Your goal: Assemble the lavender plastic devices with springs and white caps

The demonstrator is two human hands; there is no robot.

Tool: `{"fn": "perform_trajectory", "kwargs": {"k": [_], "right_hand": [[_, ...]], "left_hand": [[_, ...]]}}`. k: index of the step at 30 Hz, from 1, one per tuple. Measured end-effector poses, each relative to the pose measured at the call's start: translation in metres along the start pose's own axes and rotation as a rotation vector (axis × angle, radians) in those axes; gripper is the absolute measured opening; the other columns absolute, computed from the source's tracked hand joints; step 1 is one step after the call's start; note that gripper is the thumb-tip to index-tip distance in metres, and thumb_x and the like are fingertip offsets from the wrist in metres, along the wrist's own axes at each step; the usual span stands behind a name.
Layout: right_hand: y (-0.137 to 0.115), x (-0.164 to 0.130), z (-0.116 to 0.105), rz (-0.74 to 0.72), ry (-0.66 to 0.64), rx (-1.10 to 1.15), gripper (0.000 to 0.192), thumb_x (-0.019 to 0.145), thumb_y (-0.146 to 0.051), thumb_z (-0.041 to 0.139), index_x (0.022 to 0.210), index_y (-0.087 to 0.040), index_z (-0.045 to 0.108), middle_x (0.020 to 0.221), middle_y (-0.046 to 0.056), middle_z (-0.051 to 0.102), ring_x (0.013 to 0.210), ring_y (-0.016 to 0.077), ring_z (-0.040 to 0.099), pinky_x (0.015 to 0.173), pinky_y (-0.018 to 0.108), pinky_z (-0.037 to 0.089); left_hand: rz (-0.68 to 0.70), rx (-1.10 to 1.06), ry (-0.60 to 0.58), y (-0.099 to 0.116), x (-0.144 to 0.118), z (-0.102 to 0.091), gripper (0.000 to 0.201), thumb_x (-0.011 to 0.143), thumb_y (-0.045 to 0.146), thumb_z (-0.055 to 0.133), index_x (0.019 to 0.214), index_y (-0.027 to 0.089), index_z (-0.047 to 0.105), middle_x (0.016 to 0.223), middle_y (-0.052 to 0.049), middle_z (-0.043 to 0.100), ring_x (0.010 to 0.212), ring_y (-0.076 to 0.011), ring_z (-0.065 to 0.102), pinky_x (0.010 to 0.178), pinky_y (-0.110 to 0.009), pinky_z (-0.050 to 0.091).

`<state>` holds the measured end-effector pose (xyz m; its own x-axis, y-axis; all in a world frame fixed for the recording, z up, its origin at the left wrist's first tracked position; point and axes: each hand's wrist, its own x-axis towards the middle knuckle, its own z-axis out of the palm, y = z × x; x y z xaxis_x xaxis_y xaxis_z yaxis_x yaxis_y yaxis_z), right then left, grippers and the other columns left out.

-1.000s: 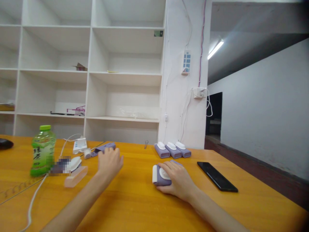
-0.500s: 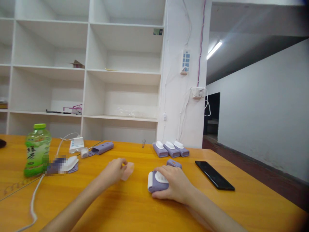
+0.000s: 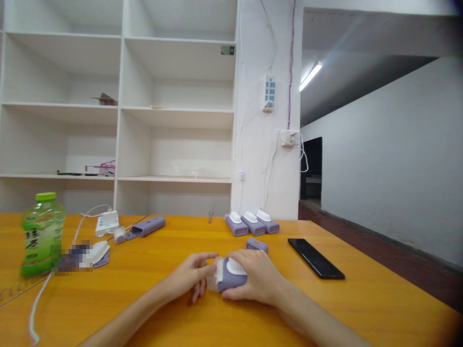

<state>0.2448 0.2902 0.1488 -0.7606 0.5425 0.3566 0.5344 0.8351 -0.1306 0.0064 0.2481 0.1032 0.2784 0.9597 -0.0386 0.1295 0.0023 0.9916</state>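
My right hand [image 3: 258, 275] is wrapped round a purple case [image 3: 233, 284] with a white ribbed oval part [image 3: 236, 266] on top, holding it down on the table. At the case's left end, my left hand [image 3: 195, 277] pinches a clear, cap-like plastic piece [image 3: 213, 283] that touches the white end. Its other fingers are loosely bent near the tabletop. Just behind my right hand lies another purple part [image 3: 257, 245] with a slot in it. Farther back, several purple cases with white tops [image 3: 252, 223] stand side by side.
A black phone [image 3: 315, 258] lies at right. On the left are a green bottle [image 3: 42, 236], a white power strip [image 3: 107, 223] with cables, a long hollow purple case [image 3: 149, 226] and a purple-and-white piece [image 3: 99, 253]. White shelves [image 3: 173, 179] stand behind the table [image 3: 202, 323].
My left hand has moved right with the clear piece, bringing it against the end of the purple case. My right hand keeps its hold. The view has shifted slightly.
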Motion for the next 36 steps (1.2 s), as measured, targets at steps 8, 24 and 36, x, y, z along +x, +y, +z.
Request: {"fn": "perform_trajectory", "kwargs": {"k": [8, 24, 36], "right_hand": [[0.000, -0.001, 0.000, -0.007, -0.001, 0.019, 0.066, 0.064, -0.074, 0.075, 0.111, -0.029, 0.065, 0.097, 0.000, 0.072, 0.086, 0.0236, 0.065, 0.070, 0.029, 0.038], [-0.005, 0.000, -0.002, 0.033, 0.018, 0.000, 0.061, 0.068, -0.074, 0.072, 0.109, -0.029, 0.065, 0.095, 0.000, 0.073, 0.083, 0.0235, 0.066, 0.070, 0.029, 0.037], [-0.009, 0.000, -0.004, 0.020, 0.020, 0.082, 0.073, 0.065, -0.066, 0.080, 0.127, -0.035, 0.056, 0.099, 0.000, 0.075, 0.089, 0.0261, 0.069, 0.074, 0.030, 0.041]], "left_hand": [[-0.002, 0.042, 0.012, 0.004, -0.005, 0.002, 0.072, 0.085, 0.060, 0.058, 0.132, 0.008, 0.041, 0.051, 0.003, 0.062, 0.029, -0.0110, 0.048, 0.027, -0.015, 0.033], [0.042, 0.138, 0.034, 0.005, -0.010, 0.007, 0.060, 0.084, 0.046, 0.069, 0.131, 0.020, 0.043, 0.075, 0.005, 0.057, 0.040, -0.0052, 0.048, 0.030, -0.013, 0.036], [0.050, 0.055, -0.012, 0.002, -0.008, 0.010, 0.062, 0.087, 0.059, 0.057, 0.127, 0.015, 0.041, 0.055, 0.006, 0.058, 0.031, -0.0071, 0.043, 0.029, -0.014, 0.030]]}}
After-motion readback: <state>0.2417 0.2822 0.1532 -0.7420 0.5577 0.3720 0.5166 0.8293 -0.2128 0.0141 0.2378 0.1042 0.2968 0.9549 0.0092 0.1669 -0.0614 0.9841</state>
